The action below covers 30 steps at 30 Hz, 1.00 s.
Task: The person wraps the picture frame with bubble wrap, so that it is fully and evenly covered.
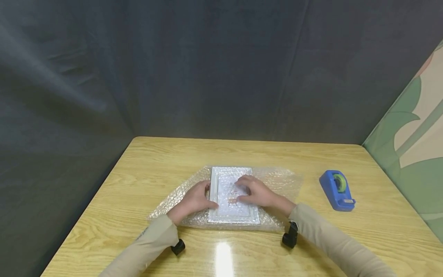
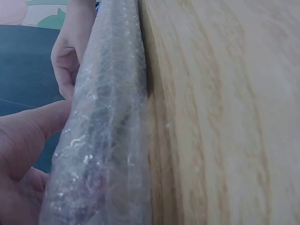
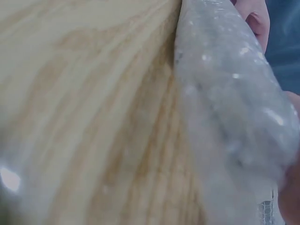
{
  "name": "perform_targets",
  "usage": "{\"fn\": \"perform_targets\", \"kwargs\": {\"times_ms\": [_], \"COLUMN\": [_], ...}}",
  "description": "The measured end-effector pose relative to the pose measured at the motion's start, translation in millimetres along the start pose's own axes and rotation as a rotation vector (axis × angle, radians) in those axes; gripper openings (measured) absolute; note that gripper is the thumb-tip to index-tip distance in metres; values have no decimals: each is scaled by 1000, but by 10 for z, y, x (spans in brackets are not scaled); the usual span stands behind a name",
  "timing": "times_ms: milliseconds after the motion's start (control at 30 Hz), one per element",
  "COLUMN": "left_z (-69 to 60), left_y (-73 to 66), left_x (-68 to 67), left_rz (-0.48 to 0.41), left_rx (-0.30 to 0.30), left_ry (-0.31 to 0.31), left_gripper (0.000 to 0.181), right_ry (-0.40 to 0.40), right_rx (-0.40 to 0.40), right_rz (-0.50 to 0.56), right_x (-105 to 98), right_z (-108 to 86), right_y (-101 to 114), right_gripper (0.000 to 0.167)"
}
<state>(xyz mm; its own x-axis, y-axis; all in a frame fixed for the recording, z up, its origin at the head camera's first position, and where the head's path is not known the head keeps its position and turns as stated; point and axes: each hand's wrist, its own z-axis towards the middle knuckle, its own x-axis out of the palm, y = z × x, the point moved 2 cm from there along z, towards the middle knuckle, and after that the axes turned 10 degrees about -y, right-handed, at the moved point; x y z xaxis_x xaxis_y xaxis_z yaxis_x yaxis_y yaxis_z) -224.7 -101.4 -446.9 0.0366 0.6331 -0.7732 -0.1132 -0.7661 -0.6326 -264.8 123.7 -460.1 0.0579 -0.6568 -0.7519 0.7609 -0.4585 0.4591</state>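
- On the table (image 1: 155, 157), a pale picture frame (image 1: 226, 192) lies face up between the hands, with bubble wrap (image 1: 280, 179) spreading out towards 8 o'clock and 2 o'clock.
- The left hand (image 1: 195, 199) is at the frame's 9 o'clock side, thumb and fingers apart, the thumb reaching onto the border; how firmly it holds, I cannot tell.
- The right hand (image 1: 257, 192) comes in from 4 o'clock and rests over the right half, its thumb and fingers spread, not closed together.
- Only the head view shows the frame's face, with a small pinkish print near its middle, and the whole blue tape dispenser (image 1: 334, 194) well apart at 3 o'clock, holding a green roll (image 1: 340, 183).
- Both wrist views show what the head view does not: the wrap's near edge as a thick, rounded side standing above the wood.
- The frame's long axis runs from 12 to 6 o'clock; the dispenser's, from 11 to 5.
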Motion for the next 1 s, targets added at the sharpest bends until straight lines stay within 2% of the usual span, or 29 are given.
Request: {"fn": "perform_targets", "kwargs": {"times_ms": [133, 200, 300, 367, 467, 567, 733, 867, 1000], "left_z": [0, -4, 0, 12, 40, 75, 113, 111, 105], "left_y": [-6, -19, -56, -90, -147, -187, -205, -209, -216], "left_x": [2, 4, 22, 49, 112, 177, 223, 231, 245], "left_rz": [7, 31, 96, 155, 220, 269, 290, 286, 285], "left_rx": [21, 64, 173, 269, 389, 460, 473, 478, 482], "left_ry": [-5, -22, -64, -78, -49, 15, 81, 96, 106], "left_gripper": [92, 91, 86, 82, 78, 77, 73, 71, 70], "right_ry": [4, 1, -4, -8, -18, -23, -20, -28, -78], "right_rx": [-8, -8, -5, 2, 2, -10, -22, -21, 15], "right_rz": [-13, -20, -19, -23, -26, -25, -22, -43, -57], "right_x": [5, 9, 9, 3, -3, -5, 0, -24, -130], "right_z": [-14, -21, -26, -25, -21, -15, -5, -6, -53], "right_y": [20, 25, 30, 33, 31, 37, 54, 71, 54], "right_gripper": [45, 44, 43, 43, 43, 44, 44, 45, 51]}}
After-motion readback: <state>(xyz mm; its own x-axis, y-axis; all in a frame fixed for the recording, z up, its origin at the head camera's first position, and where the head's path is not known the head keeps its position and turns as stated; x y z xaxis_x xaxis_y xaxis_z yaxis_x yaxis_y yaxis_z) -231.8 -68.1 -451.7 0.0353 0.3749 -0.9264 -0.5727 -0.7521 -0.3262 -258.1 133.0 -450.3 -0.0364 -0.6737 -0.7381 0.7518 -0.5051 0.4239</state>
